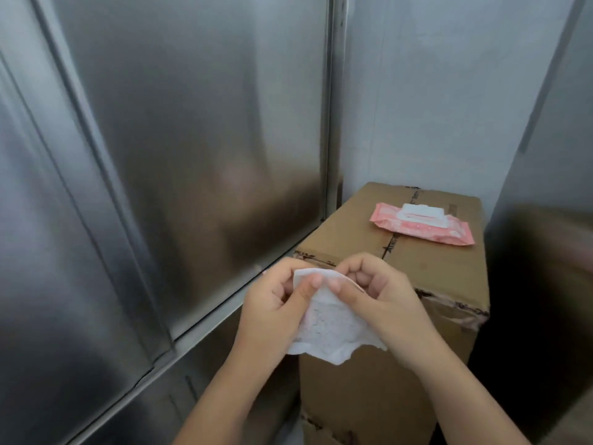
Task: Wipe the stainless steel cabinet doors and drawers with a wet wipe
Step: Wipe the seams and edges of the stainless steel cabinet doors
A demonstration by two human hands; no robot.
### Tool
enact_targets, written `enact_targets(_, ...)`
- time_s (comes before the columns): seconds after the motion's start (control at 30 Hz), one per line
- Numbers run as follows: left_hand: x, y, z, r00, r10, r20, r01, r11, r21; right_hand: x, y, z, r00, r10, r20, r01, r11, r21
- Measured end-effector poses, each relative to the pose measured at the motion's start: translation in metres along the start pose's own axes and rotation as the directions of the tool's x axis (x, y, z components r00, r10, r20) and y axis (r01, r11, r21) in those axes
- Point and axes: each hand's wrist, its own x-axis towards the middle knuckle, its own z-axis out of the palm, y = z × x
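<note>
A white wet wipe hangs between both my hands in front of me. My left hand pinches its upper left edge with thumb and fingers. My right hand pinches the upper right edge the same way. The wipe's lower edge droops crumpled. Tall stainless steel cabinet doors fill the left and centre; a second door panel lies further left. Neither hand touches the steel.
A taped cardboard box stands at the right, against the cabinet corner. On its top lies a pink wet wipe pack with a white flip lid. A grey wall is behind, and another steel surface at far right.
</note>
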Motion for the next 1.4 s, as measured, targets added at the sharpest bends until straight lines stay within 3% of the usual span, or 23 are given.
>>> enact_targets(0.13, -0.036, 0.012, -0.046, 0.994, -0.012, -0.105, 0.025, 0.992, 0.124, -0.008, -0.01, 0.047, 0.969, -0.027, 0.245, 0.038, 0.998, -0.041)
enact_targets(0.33, -0.103, 0.041, -0.115, 0.958, -0.027, -0.284, 0.099, 0.966, 0.239, -0.034, -0.04, 0.121, 0.909, -0.107, 0.403, 0.052, 0.988, 0.144)
enact_targets(0.57, -0.211, 0.083, -0.184, 0.894, -0.064, -0.443, 0.218, 0.926, 0.308, -0.101, -0.08, 0.214, 0.76, -0.097, 0.642, -0.035, 0.981, 0.19)
enact_targets(0.77, -0.304, 0.114, -0.229, 0.78, -0.099, -0.618, 0.376, 0.863, 0.337, -0.169, -0.105, 0.287, 0.684, -0.083, 0.725, -0.14, 0.96, 0.242)
enact_targets(0.9, -0.349, 0.129, -0.251, 0.672, -0.112, -0.732, 0.478, 0.821, 0.314, -0.193, -0.118, 0.323, 0.594, -0.059, 0.802, -0.214, 0.95, 0.228)
enact_targets(1.17, -0.387, 0.15, -0.274, 0.51, -0.026, -0.86, 0.6, 0.727, 0.334, -0.202, -0.134, 0.371, 0.536, -0.125, 0.835, -0.261, 0.916, 0.305)
enact_targets(1.4, -0.367, 0.136, -0.287, 0.475, 0.074, -0.877, 0.633, 0.664, 0.399, -0.174, -0.12, 0.383, 0.563, -0.051, 0.825, -0.303, 0.916, 0.263)
